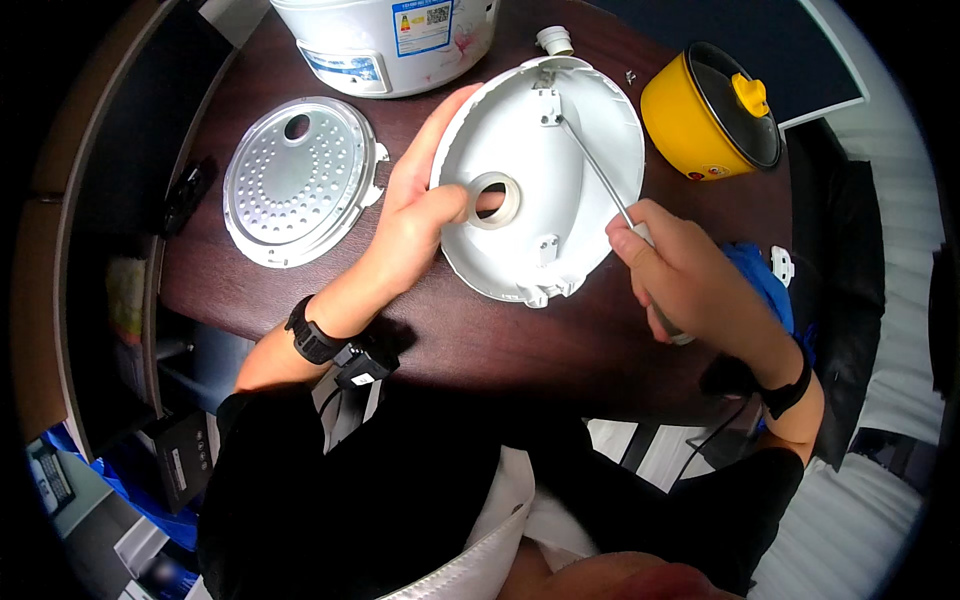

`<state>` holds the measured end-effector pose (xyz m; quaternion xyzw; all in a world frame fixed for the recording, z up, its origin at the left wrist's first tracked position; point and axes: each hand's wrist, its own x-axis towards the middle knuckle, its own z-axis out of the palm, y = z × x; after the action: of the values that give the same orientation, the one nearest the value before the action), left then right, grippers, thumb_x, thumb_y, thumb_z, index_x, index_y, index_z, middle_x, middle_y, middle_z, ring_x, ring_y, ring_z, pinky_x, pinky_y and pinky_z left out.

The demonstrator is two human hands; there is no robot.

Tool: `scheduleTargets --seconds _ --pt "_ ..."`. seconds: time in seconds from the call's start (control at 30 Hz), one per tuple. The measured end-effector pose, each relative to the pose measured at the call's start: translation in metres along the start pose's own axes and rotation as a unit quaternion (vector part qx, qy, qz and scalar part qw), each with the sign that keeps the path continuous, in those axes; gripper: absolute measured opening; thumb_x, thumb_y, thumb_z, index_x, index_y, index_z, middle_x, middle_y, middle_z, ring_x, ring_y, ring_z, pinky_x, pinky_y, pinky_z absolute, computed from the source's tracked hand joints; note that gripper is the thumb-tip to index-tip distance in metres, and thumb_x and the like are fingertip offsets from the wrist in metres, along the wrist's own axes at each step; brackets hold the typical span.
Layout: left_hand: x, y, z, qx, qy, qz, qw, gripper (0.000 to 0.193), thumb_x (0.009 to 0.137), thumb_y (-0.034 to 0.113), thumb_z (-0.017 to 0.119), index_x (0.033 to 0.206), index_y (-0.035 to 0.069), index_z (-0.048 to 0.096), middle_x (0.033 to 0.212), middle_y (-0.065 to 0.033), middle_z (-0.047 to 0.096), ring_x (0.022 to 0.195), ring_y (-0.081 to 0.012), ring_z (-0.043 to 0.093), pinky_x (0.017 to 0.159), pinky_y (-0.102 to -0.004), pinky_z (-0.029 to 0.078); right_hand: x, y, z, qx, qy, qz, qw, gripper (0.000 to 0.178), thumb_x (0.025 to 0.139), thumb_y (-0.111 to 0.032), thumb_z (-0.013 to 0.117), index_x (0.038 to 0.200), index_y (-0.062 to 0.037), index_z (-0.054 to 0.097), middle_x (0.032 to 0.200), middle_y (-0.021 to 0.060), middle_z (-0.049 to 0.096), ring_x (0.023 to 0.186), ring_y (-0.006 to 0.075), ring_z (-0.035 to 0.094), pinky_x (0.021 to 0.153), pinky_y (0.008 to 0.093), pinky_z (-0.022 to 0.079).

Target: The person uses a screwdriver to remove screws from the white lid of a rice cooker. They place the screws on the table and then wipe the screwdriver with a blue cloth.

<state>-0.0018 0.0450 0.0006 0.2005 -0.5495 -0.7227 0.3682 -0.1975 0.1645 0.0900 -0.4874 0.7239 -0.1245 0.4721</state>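
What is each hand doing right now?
Left hand: holding the white shell, thumb at its round ring.
Right hand: closed around a screwdriver.

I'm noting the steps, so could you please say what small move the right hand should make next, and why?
The right hand should probably steady the screwdriver against the upper white bracket: the tool's tip appears at it, while the left hand holds the white cooker lid shell.

The bright view bows toward blackened corners.

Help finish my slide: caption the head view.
Left hand holds a white cover; right hand angles a screwdriver into it.
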Motion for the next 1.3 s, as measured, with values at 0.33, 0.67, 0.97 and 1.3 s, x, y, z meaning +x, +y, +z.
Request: scheduleTargets --seconds 0.33,0.67,0.97,1.3 --pt "0.007 0.001 -0.009 -0.056 0.015 -0.019 0.998 0.085 0.059 -0.002 0.039 0.144 0.004 0.030 0.134 -0.0118 0.044 0.113 -0.0202 0.051 0.086 -0.0312 0.053 0.030 0.026 -0.044 -0.639 0.227 -0.208 0.705 0.022 0.090 -0.018 0.059 0.109 -0.0079 0.056 0.078 0.0075 0.067 0.066 0.0206 0.066 0.060 0.0267 0.053" --pt "0.006 -0.004 -0.007 -0.078 0.029 0.013 0.996 0.088 0.055 0.000 0.040 0.143 0.003 0.030 0.136 -0.0132 0.042 0.121 -0.0235 0.047 0.091 -0.0308 0.052 0.020 0.013 -0.001 0.152 -0.022 0.017 0.988 0.037 0.100 -0.035 0.036 0.107 -0.0014 0.050 0.057 0.0026 0.047 0.036 0.0113 0.046 0.034 0.0251 0.040" --pt "-0.002 0.003 0.005 0.000 0.065 0.048 0.997 0.090 0.055 0.008 0.041 0.143 0.000 0.027 0.137 -0.0176 0.041 0.126 -0.0260 0.044 0.104 -0.0337 0.040 0.016 -0.008 -0.007 0.112 -0.054 0.014 0.992 0.034 0.097 -0.034 0.043 0.101 -0.0018 0.052 0.060 0.0073 0.055 0.044 0.0183 0.057 0.042 0.0285 0.046" --pt "0.005 0.004 -0.010 -0.088 0.046 0.001 0.995 0.088 0.054 0.001 0.039 0.141 0.000 0.032 0.133 -0.0154 0.044 0.117 -0.0233 0.050 0.086 -0.0267 0.055 0.026 0.012 -0.045 -0.582 0.282 -0.265 0.716 0.020 0.093 -0.023 0.055 0.106 -0.0083 0.057 0.069 0.0058 0.061 0.063 0.0169 0.064 0.056 0.0268 0.049"
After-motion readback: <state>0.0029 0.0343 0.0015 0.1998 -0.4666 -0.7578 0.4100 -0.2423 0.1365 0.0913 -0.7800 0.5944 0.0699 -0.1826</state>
